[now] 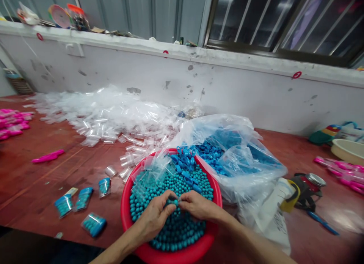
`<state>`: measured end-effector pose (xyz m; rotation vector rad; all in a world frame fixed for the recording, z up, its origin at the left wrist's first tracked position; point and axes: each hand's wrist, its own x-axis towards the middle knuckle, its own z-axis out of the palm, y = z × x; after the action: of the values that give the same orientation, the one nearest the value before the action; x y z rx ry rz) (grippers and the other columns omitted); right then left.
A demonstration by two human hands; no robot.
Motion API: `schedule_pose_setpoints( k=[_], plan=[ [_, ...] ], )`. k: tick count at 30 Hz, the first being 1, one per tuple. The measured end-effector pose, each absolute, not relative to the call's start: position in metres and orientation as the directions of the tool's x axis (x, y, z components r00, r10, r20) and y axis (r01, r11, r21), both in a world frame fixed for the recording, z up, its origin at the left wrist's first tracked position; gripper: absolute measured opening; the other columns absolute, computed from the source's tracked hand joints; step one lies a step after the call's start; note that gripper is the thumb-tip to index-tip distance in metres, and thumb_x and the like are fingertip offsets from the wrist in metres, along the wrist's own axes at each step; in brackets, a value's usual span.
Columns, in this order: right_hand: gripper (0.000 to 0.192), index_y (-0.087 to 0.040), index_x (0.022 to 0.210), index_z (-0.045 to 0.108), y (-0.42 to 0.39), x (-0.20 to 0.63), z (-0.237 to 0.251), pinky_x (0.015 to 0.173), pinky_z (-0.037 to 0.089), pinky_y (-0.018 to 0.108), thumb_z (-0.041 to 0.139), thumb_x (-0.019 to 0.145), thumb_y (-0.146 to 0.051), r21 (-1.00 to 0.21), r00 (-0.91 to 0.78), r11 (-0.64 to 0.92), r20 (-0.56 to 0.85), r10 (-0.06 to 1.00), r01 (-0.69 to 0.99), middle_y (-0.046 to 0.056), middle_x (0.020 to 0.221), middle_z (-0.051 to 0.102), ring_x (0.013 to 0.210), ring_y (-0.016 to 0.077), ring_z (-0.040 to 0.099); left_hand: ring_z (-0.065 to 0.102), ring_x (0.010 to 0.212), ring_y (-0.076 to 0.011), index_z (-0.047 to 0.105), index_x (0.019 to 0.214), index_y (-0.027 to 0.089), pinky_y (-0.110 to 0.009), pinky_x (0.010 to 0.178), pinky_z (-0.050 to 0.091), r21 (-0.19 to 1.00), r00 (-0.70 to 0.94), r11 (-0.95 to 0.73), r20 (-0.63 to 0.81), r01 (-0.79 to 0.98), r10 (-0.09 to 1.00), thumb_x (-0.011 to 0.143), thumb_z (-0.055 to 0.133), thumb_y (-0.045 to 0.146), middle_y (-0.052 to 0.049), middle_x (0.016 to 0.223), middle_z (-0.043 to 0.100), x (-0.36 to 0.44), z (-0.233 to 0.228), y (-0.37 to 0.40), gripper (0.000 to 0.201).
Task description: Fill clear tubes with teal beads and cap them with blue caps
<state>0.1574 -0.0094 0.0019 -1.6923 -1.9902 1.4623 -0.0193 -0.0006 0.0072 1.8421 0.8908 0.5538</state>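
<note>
left hand and right hand (close together) overhang teal beads.

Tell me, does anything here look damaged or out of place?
The white wall looks damaged: dark patches mar its surface. On the table, one pink piece lies alone, apart from the pink pile at the picture's left edge. I see no beads spilled around the red basin.

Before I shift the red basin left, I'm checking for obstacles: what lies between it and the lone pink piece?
In the head view, a bead-filled packet and clear pouches lie between them.
</note>
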Motion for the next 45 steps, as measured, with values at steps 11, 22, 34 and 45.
schedule_pose_setpoints(
  k=[11,22,34,45],
  plan=[
    [0.030,-0.012,0.098,0.051,0.001,0.153,-0.004,0.058,0.049,0.031,0.048,0.068,-0.010,-0.523,-0.246,-0.013,-0.423,0.872,0.852,0.011,0.085,0.061,0.068,0.0211,0.062,0.053,0.078,-0.0203,0.048,0.069,0.019,-0.029,0.071,0.038,0.692,0.469,-0.118,-0.344,0.712,0.813,0.065,0.049,0.017,-0.003,0.072,0.055,-0.007,-0.016,0.027,0.004],
    [0.018,-0.018,0.093,0.048,0.002,0.167,-0.004,0.036,0.036,0.017,0.036,0.080,-0.017,-0.831,-0.191,-0.214,-0.354,0.916,0.514,-0.010,0.045,0.034,0.035,0.0078,0.037,0.054,0.044,-0.0104,0.043,0.087,0.017,-0.021,0.042,0.039,0.830,0.716,0.545,-0.451,0.117,0.533,0.061,0.062,0.044,0.001,0.066,0.057,-0.001,-0.004,0.016,0.042],
    [0.032,-0.022,0.107,0.059,-0.030,0.166,0.015,0.078,0.041,0.025,0.037,0.084,-0.017,-0.729,-0.226,0.185,0.043,0.973,0.660,0.005,0.097,0.060,0.088,0.0160,0.056,0.060,0.053,-0.0132,0.026,0.120,0.022,-0.017,0.036,0.039,0.843,0.680,0.537,-0.376,-0.030,0.630,0.067,0.062,0.040,0.000,0.075,0.057,-0.007,-0.008,0.007,0.067],
    [0.028,-0.018,0.081,0.064,-0.016,0.185,0.029,0.059,0.039,0.022,0.038,0.086,-0.026,-0.634,-0.137,0.060,-0.073,0.988,0.771,0.000,0.066,0.062,0.063,0.0137,0.056,0.045,0.043,-0.0048,0.043,0.084,0.019,-0.014,0.034,0.032,0.921,0.566,0.359,-0.377,0.149,0.733,0.068,0.055,0.031,0.008,0.061,0.044,-0.006,-0.010,0.006,0.024]
  ],
)
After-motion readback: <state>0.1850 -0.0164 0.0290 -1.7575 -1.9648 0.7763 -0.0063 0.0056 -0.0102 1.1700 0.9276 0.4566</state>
